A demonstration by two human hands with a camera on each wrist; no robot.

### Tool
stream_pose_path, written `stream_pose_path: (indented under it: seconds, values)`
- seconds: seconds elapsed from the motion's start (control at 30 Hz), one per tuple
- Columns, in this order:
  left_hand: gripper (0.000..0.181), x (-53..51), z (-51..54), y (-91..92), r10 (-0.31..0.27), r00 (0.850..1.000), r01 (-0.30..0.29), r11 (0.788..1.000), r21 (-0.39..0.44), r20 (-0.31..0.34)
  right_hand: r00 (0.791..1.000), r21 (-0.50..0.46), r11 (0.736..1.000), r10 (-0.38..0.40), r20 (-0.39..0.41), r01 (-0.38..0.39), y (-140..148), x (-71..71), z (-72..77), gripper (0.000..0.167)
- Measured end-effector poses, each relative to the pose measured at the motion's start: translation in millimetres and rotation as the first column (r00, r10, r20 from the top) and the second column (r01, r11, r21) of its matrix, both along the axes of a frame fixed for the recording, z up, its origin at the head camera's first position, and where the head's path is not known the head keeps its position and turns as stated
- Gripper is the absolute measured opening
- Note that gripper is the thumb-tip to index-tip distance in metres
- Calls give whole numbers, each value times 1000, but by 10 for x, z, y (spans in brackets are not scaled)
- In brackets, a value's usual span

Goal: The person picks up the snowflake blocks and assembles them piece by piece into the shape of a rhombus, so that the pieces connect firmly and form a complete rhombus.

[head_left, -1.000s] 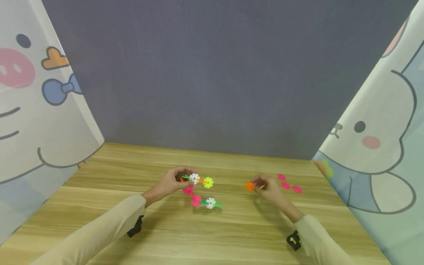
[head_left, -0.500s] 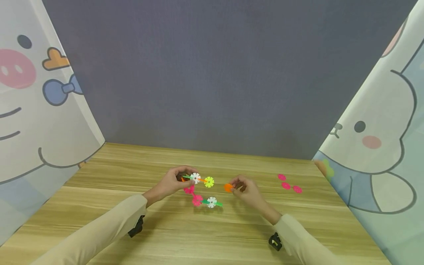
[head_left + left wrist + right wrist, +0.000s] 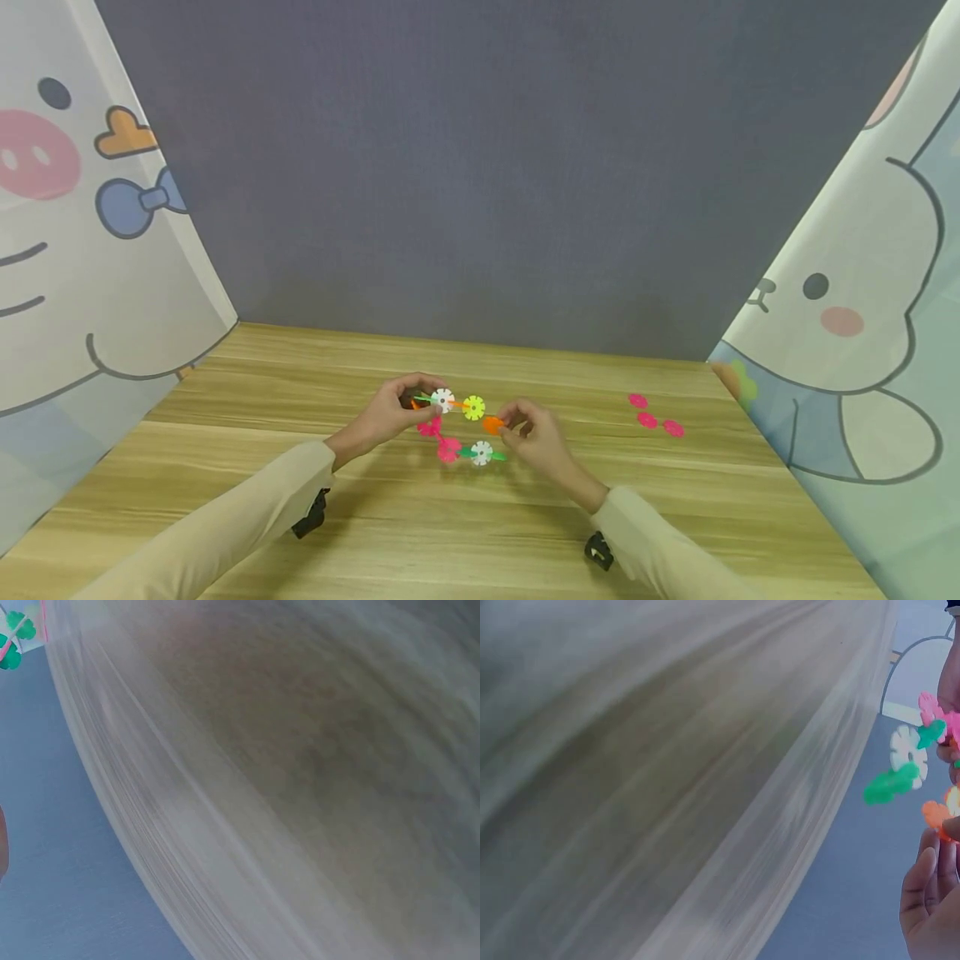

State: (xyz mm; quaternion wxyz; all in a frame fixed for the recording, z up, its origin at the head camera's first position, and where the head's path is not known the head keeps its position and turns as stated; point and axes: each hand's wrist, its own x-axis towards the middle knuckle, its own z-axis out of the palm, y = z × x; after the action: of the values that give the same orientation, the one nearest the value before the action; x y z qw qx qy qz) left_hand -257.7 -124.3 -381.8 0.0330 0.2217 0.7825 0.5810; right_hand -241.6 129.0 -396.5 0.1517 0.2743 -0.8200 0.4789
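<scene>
My left hand (image 3: 392, 418) pinches a chain of slotted plastic snowflake discs near its white disc (image 3: 442, 401). Out to the right of that one is a yellow disc (image 3: 474, 407). Pink discs (image 3: 448, 450) hang below, linked to a lower white disc (image 3: 482, 453) with green discs edge-on at either side. My right hand (image 3: 542, 437) pinches an orange disc (image 3: 492, 426) just below and right of the yellow one; whether they touch, I cannot tell. In the right wrist view the orange disc (image 3: 934, 816) sits at the fingertips. Sleeve cloth fills most of both wrist views.
Several pink discs (image 3: 647, 421) lie on the wooden table (image 3: 420, 542) to the right. A grey panel (image 3: 480, 183) rises behind the table. Cartoon-printed panels (image 3: 847, 350) flank it on both sides.
My right hand has moved left with the orange disc, from the open table to close by the yellow disc. My left hand and the chain have hardly moved.
</scene>
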Motion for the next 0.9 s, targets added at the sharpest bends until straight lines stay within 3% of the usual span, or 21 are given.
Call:
stream_pose_path:
  seconds: [0.2,0.4,0.63,0.9]
  values:
    - [33,67,96,33,7,1000,-7,1000,2,-3,997,-1,997,-71,33,71,-73,24,8,16]
    - [32,155,220,66,11,1000,-11,1000,14,-10,996,-12,997,-73,47,74,-89,26,20,17]
    - [32,24,35,58,31,999,-31,999,20,-16,997,-30,997,-77,-16,76,-95,12,-4,18]
    - [37,33,9,77,51,999,-51,998,32,16,988,-9,994,-107,-109,107,-105,0,-8,19]
